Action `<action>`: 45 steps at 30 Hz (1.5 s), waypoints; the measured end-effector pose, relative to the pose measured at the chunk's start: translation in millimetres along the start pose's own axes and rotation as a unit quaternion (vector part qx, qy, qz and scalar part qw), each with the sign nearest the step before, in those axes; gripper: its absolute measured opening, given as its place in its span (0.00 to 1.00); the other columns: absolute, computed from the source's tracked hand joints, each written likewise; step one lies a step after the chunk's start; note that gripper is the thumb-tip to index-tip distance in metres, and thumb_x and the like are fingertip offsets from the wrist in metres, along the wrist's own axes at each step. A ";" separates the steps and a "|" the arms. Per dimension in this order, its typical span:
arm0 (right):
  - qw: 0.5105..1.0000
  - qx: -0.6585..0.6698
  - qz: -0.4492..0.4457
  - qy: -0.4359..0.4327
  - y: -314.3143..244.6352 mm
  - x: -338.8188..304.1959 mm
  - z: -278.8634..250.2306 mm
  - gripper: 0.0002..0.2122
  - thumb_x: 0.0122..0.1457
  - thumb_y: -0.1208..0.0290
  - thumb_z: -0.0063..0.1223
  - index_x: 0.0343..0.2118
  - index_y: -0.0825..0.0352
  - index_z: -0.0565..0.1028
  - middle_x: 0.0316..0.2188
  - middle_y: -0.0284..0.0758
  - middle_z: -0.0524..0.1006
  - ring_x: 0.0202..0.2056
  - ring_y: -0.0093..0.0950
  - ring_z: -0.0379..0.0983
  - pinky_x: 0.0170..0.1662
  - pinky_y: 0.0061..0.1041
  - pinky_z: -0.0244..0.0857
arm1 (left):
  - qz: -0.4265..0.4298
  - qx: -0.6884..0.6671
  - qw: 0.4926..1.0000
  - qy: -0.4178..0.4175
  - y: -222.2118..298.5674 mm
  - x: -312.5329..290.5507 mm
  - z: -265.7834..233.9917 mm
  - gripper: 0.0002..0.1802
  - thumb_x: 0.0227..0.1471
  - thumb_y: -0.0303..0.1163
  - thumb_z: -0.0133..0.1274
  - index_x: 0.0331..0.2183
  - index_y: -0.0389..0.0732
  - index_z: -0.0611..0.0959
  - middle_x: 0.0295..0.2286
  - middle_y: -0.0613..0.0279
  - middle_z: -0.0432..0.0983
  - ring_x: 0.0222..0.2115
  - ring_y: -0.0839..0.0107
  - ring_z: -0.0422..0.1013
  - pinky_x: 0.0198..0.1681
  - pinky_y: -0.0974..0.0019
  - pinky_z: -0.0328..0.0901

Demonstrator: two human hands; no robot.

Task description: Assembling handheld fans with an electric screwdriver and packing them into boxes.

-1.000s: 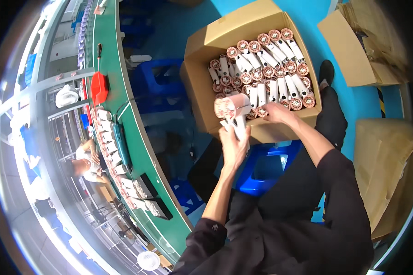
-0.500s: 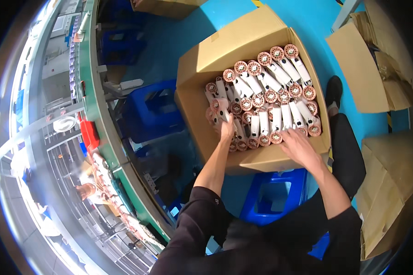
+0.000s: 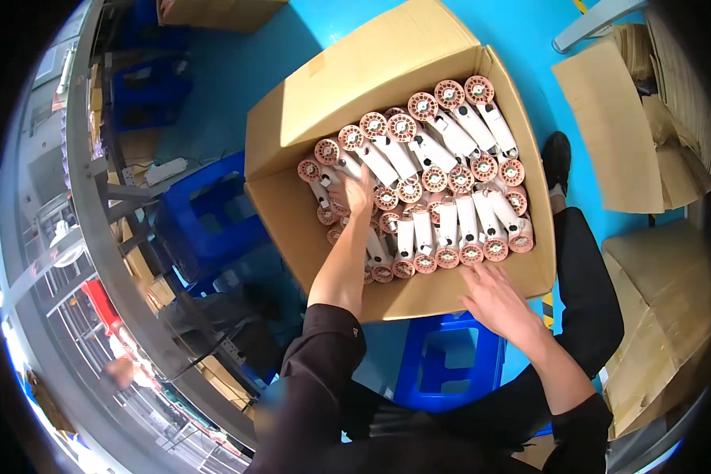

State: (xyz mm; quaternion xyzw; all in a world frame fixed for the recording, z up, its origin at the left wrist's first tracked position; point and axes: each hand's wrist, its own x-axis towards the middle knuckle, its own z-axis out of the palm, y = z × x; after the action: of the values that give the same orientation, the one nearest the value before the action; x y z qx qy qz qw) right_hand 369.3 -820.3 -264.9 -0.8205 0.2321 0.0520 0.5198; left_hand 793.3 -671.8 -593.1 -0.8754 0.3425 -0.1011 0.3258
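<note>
Inside an open cardboard box [image 3: 399, 308] lie rows of what look like handheld fans [image 3: 375, 158], with round pink slotted heads and white handles. My left hand [image 3: 354, 192] reaches into the left part of the box. Its fingers are curled at the handle of a fan [image 3: 327, 150] in the far row, partly hiding it. By the near wall, my right hand [image 3: 494, 296] rests over the box edge with fingers stretched out and nothing in them, just short of the front row's pink heads.
A blue plastic stool [image 3: 450, 399] stands below the box's near side, another blue stool [image 3: 205, 209] to its left. Flattened cardboard [image 3: 608, 126] lies at the right. A grey metal frame [image 3: 146, 276] runs along the left. My leg [image 3: 588, 276] is beside the box.
My left hand has brought a fan into the left end of the far row. My right hand has drawn back from the front fans to the near edge. The view has shifted.
</note>
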 end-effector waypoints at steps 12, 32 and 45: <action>0.996 -0.047 0.070 -0.033 30.6 -19.6 5.9 0.21 0.51 0.70 0.53 0.48 0.74 0.65 0.43 0.53 0.69 0.48 0.48 0.65 0.55 0.40 0.56 | -0.201 -0.507 0.802 -0.242 54.2 -98.5 -205.4 0.26 0.47 0.44 0.51 0.42 0.36 0.68 0.36 0.38 0.71 0.38 0.43 0.70 0.44 0.48 0.62; 0.980 -0.022 0.017 -0.196 33.5 13.7 65.1 0.18 0.47 0.61 0.58 0.33 0.74 0.76 0.29 0.51 0.76 0.34 0.43 0.74 0.37 0.35 0.66 | 0.175 -0.531 0.778 -0.285 -29.3 -374.1 -380.4 0.15 0.45 0.34 0.50 0.34 0.34 0.74 0.30 0.43 0.74 0.32 0.47 0.71 0.36 0.48 0.65; 0.970 -0.036 0.008 -0.242 85.0 10.8 110.3 0.14 0.44 0.67 0.62 0.29 0.74 0.76 0.25 0.37 0.77 0.26 0.22 0.72 0.30 0.23 0.66 | -0.144 -0.555 0.787 0.230 -342.5 -497.3 -515.2 0.05 0.50 0.27 0.50 0.31 0.37 0.77 0.25 0.55 0.73 0.28 0.61 0.71 0.31 0.63 0.66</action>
State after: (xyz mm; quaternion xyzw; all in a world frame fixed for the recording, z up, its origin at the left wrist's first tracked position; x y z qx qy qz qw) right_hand 359.1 -756.9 -389.1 -0.7999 0.1044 0.2615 0.5299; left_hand 399.5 -409.6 44.4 -0.8953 0.2746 -0.1379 -0.3226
